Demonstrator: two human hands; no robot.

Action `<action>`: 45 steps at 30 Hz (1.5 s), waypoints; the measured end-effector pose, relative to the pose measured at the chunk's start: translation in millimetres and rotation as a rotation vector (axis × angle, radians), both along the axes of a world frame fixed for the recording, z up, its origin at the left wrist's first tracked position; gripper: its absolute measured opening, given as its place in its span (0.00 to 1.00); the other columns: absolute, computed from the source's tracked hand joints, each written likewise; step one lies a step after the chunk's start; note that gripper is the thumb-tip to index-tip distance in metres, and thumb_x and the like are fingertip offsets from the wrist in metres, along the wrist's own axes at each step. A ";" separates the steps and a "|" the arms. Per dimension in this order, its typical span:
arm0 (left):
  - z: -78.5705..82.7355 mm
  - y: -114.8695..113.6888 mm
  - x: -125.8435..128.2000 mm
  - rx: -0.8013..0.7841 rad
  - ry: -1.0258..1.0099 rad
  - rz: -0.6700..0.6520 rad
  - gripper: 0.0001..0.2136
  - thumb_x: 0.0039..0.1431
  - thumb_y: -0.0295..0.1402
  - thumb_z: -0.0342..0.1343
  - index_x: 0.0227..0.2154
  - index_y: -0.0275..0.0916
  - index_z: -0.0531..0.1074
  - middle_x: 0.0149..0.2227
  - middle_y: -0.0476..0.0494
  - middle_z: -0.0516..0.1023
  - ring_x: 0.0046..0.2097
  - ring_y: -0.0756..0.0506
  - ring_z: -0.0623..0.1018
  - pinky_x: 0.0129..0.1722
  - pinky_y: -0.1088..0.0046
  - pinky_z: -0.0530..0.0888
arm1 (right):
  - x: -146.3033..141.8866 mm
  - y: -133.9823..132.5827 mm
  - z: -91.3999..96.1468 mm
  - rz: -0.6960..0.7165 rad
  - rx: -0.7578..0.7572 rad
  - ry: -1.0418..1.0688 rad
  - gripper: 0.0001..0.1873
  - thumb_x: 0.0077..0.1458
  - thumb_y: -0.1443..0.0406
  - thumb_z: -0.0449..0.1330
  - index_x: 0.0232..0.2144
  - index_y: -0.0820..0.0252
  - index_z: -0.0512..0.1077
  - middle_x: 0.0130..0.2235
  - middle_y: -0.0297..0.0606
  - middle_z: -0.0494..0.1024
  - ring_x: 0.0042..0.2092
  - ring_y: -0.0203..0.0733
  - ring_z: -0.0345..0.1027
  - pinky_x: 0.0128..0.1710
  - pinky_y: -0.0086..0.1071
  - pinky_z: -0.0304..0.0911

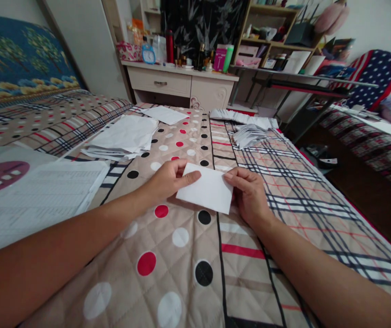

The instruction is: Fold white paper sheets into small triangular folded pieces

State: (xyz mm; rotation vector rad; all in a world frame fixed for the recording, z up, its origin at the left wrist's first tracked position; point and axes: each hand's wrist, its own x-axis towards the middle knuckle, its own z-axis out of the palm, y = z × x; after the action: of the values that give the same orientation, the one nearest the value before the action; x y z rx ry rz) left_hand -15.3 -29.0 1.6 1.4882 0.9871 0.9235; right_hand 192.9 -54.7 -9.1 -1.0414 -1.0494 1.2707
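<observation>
A small white piece of paper [209, 191] is held just above the quilted bedspread, tilted toward me. My left hand [175, 177] pinches its left edge, thumb on top and fingers behind. At the opposite edge my right hand [250, 189] has the same kind of grip, its thumb on the paper's upper right corner. Whether the paper is one sheet or folded in layers, I cannot tell. The fingers under it are partly hidden.
A stack of white sheets [122, 136] lies left, with a single sheet [164, 115] behind it. Printed papers [41, 200] sit at the near left. Folded paper pieces [250, 135] are piled at the right, before a long paper row [243, 118]. A dresser [178, 84] stands beyond the bed.
</observation>
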 end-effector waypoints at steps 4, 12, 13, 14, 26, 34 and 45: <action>-5.6 -5.9 10.0 0.040 0.133 -0.009 0.14 0.52 0.44 0.59 0.27 0.35 0.72 0.24 0.47 0.74 0.25 0.50 0.70 0.22 0.77 0.64 | -5.0 -2.8 1.5 0.165 0.018 -0.150 0.13 0.46 0.58 0.66 0.21 0.60 0.70 0.19 0.29 0.66 0.21 0.31 0.55 0.21 0.27 0.47; -2.4 -10.7 12.3 0.261 0.291 0.045 0.17 0.61 0.41 0.50 0.21 0.37 0.67 0.20 0.50 0.67 0.22 0.51 0.66 0.20 0.77 0.59 | -8.5 -5.2 5.9 0.281 0.093 -0.373 0.23 0.52 0.50 0.62 0.18 0.61 0.66 0.19 0.28 0.60 0.22 0.30 0.50 0.20 0.28 0.43; -1.9 -9.1 10.9 0.273 0.297 0.098 0.16 0.60 0.41 0.50 0.21 0.37 0.68 0.20 0.50 0.68 0.23 0.51 0.66 0.21 0.77 0.59 | -7.8 -5.2 6.1 0.265 0.098 -0.367 0.23 0.52 0.51 0.62 0.17 0.61 0.65 0.18 0.28 0.59 0.22 0.30 0.49 0.21 0.28 0.43; -1.6 -7.0 9.1 0.282 0.298 0.146 0.16 0.60 0.41 0.50 0.22 0.37 0.69 0.20 0.49 0.69 0.23 0.51 0.67 0.21 0.77 0.60 | -7.0 -5.2 6.3 0.248 0.106 -0.362 0.24 0.53 0.51 0.62 0.16 0.60 0.63 0.18 0.28 0.59 0.22 0.29 0.48 0.21 0.28 0.42; -14.0 24.5 -19.6 0.104 0.167 0.418 0.17 0.55 0.47 0.56 0.24 0.37 0.71 0.21 0.48 0.72 0.22 0.49 0.69 0.19 0.76 0.59 | -1.5 -3.9 2.5 0.054 0.170 -0.309 0.13 0.51 0.57 0.65 0.26 0.58 0.68 0.24 0.29 0.65 0.24 0.31 0.54 0.22 0.27 0.51; -10.6 9.4 -0.2 0.048 0.078 0.160 0.17 0.55 0.46 0.59 0.38 0.37 0.74 0.30 0.46 0.77 0.25 0.50 0.72 0.21 0.78 0.64 | -8.1 -6.2 4.3 0.148 0.608 -0.596 0.11 0.53 0.69 0.63 0.38 0.50 0.79 0.47 0.40 0.71 0.47 0.43 0.67 0.43 0.36 0.65; -11.3 11.0 -4.1 0.173 0.012 0.156 0.22 0.52 0.48 0.61 0.42 0.35 0.75 0.38 0.42 0.80 0.33 0.48 0.76 0.30 0.76 0.72 | -7.6 -2.9 2.5 0.097 0.031 -0.120 0.20 0.49 0.57 0.66 0.43 0.58 0.71 0.22 0.29 0.74 0.20 0.32 0.64 0.22 0.26 0.61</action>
State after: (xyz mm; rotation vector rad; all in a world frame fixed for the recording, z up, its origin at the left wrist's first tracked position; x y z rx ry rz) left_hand -19.4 -18.0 -9.7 1.5777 1.0649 1.1366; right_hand 185.2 -57.6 -6.6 -1.0649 -1.2198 1.2777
